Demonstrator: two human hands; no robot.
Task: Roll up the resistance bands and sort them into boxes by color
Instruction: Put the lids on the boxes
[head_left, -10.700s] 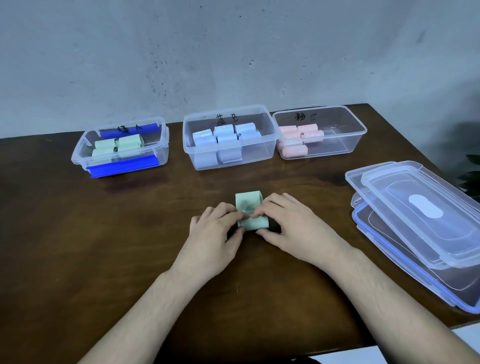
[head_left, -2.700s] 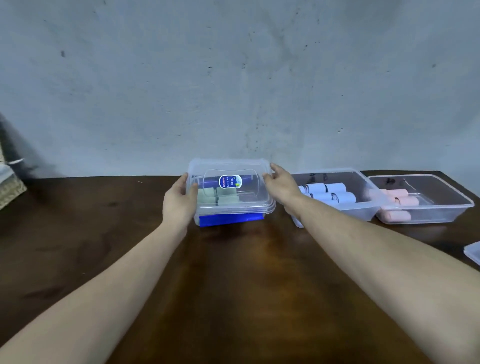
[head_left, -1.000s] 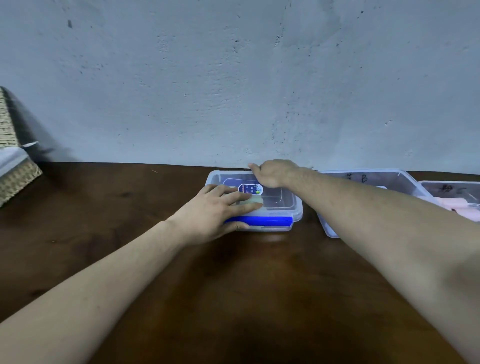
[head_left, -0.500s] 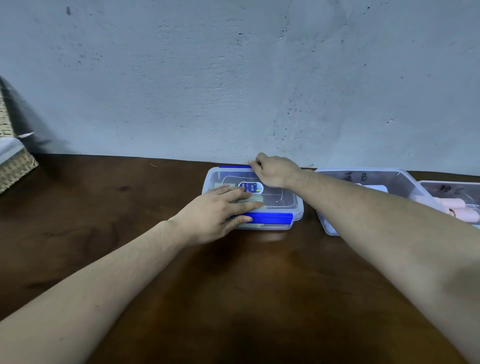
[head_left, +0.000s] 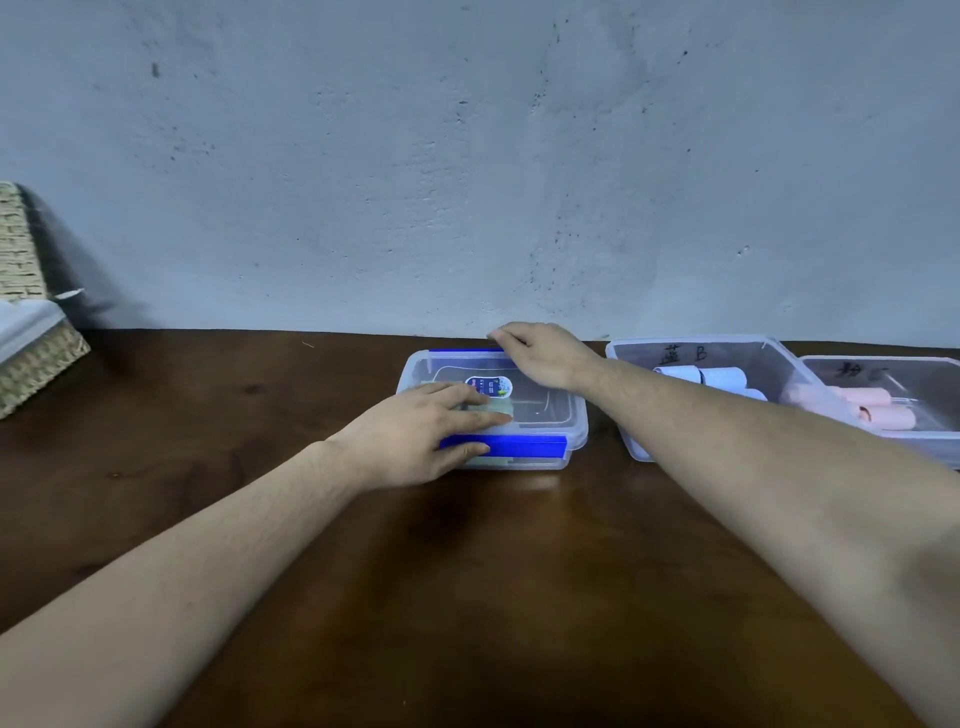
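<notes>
With the green-band box (head_left: 540, 415) lidded, the left hand (head_left: 415, 441) presses flat while the right hand (head_left: 540, 351) curls onto its rear clasp (head_left: 462, 351); blue box (head_left: 727, 384) and pink box (head_left: 893, 395) remain uncovered.

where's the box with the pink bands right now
In the head view the pink box sits at the far right of the table, against the wall, touching the right side of the open blue-band box.

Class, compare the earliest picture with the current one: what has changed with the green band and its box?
The green band was rolled and boxed; a lid now covers the green box. The left hand presses the lid while the right hand works the far clip. The blue box and pink box stay open.
</notes>
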